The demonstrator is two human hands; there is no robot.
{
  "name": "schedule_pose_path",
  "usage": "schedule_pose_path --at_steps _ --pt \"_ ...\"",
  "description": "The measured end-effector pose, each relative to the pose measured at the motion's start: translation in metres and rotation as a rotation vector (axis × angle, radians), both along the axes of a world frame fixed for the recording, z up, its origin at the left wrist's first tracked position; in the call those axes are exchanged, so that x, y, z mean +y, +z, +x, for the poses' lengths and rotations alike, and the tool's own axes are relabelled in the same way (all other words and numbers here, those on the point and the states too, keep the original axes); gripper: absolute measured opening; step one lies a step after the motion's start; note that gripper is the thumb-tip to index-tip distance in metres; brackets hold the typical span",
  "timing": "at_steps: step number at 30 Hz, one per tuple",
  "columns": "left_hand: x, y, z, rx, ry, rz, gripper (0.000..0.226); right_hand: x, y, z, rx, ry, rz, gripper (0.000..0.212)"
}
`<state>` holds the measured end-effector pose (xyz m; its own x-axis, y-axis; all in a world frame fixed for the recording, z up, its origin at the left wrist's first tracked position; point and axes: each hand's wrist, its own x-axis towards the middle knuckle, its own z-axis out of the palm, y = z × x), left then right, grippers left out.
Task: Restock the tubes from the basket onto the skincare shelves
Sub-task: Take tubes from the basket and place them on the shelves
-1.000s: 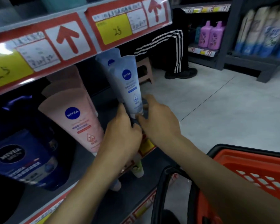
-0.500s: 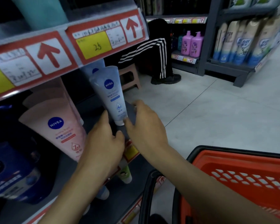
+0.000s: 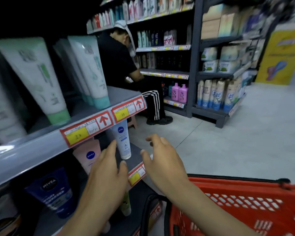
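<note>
The pale blue tube stands cap-down at the right end of the lower shelf. The left hand and right hand hover just beside it, fingers loose, gripping nothing. Best to see that it stands steady before reaching near-right into the red basket.

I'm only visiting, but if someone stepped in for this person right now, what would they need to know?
Left hand: open and empty. Its index fingertip is right beside the white-blue tube; contact is unclear.
Right hand: open, empty, hovering to the right of that tube.
Done: the white-blue tube stands cap down on the shelf, next to the pink tube.
Left: check the red basket at lower right. Its inside is not visible, so I cannot tell whether tubes remain.
</note>
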<state>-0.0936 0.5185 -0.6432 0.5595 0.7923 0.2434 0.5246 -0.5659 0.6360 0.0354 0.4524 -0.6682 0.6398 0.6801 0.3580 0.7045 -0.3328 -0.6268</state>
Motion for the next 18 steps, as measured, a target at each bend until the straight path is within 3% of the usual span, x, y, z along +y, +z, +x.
schedule_pose_path --at_steps 10,18 --pt "-0.043 0.075 -0.073 -0.056 -0.024 0.172 0.049 -0.067 0.079 -0.061 -0.109 0.023 0.023 0.034" --pt "-0.110 0.109 -0.060 -0.082 -0.199 0.267 0.046 -0.200 0.115 -0.057 -0.204 -0.247 -0.040 0.035"
